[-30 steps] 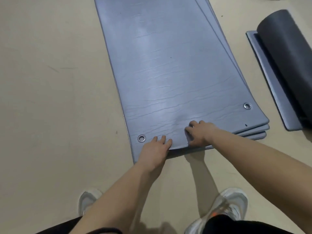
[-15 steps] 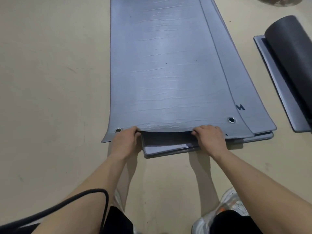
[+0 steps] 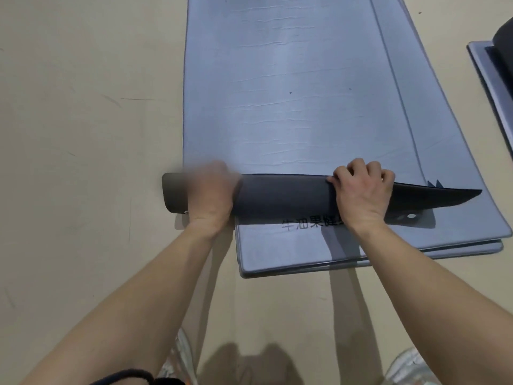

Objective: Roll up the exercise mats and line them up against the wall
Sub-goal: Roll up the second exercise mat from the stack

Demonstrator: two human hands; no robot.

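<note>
A grey-blue exercise mat (image 3: pixel 291 87) lies on top of a stack of flat mats (image 3: pixel 305 254) on the floor. Its near end is curled over into a dark roll (image 3: pixel 280 198) that shows the mat's dark underside. My left hand (image 3: pixel 212 193), blurred by motion, lies over the left part of the roll. My right hand (image 3: pixel 361 190) grips the right part, fingers curled over the top. A metal eyelet (image 3: pixel 411 216) shows under the roll's loose right corner.
Black printed characters (image 3: pixel 311 222) show on the mat below the roll. Another mat (image 3: pixel 483 65) with a dark rolled mat (image 3: pixel 502 34) on it lies at the right edge. Beige floor (image 3: pixel 83 134) spreads to the left. My shoes (image 3: pixel 410 368) are at the bottom.
The top mat's near edge, only lifted half a second ago, has been folded over and rolled forward. Both hands moved away from me with it. The view has shifted closer.
</note>
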